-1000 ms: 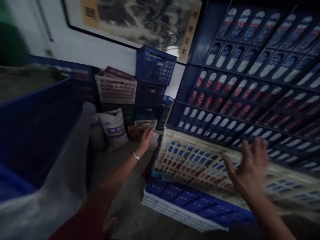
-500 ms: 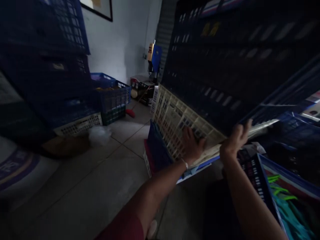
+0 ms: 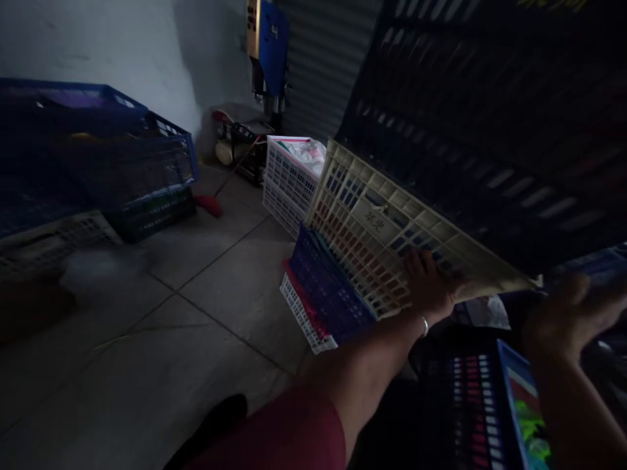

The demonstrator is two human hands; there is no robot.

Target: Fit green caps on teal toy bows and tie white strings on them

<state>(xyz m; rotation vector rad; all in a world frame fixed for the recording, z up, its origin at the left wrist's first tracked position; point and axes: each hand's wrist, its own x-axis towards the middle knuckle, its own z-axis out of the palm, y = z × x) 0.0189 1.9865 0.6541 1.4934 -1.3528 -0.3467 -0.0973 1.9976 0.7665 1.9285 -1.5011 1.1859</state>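
In front of me a cream plastic crate (image 3: 377, 222) with a marked label plate stands tilted in a stack. My left hand (image 3: 428, 287) lies against its slatted side, fingers stretched out over the bars. A large dark blue crate (image 3: 470, 124) rests on top, tilted the same way. My right hand (image 3: 571, 320) is near the cream crate's right corner, blurred, with thumb and fingers apart; whether it touches a crate I cannot tell. Below the cream crate sit a blue crate (image 3: 333, 287) and a white crate (image 3: 298, 310) with a pink rim.
A white crate with wrapped contents (image 3: 294, 179) stands behind the stack. At left are blue crates (image 3: 147, 156) and a clear plastic bag (image 3: 100, 267). A blue machine (image 3: 272, 49) stands by the shutter. A blue-rimmed crate (image 3: 509, 391) with bright green items is lower right.
The view has swung right and closer to the stack. My left hand has slid along the cream crate toward its right end. My right hand has shifted right, off the dark crate's corner.
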